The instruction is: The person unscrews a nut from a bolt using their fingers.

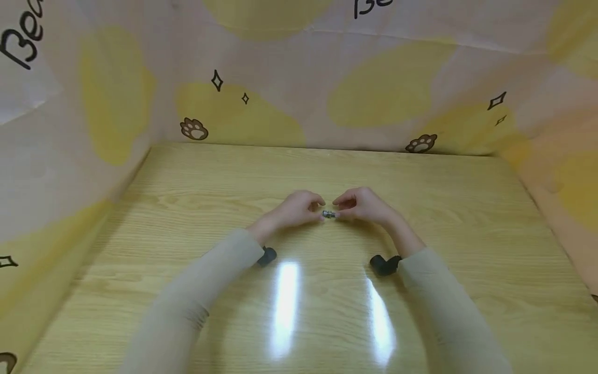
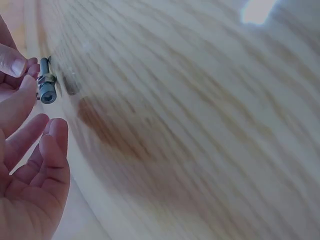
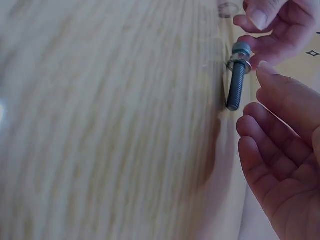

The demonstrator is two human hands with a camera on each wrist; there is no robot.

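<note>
A dark metal socket-head bolt (image 1: 329,214) lies between the two hands, apparently on the wooden tabletop. Its hex-recessed head (image 2: 48,95) points to the left hand, while the threaded shank (image 3: 234,91) points to the right. Shiny washer-like rings (image 3: 239,65) sit round the shank close to the head; their exact kind is unclear. The left hand (image 1: 298,209) is just left of the bolt, its thumb and fingers apart and loosely bent. Mirroring it, the right hand (image 1: 362,205) has its thumb beside the threaded end. Neither hand visibly pinches the bolt.
The light wooden table (image 1: 187,208) has bright reflections near its front. Patterned cloth (image 1: 280,78) walls the back and both sides. A dark wrist device (image 1: 385,265) protrudes from the right sleeve, and another (image 1: 267,256) from the left.
</note>
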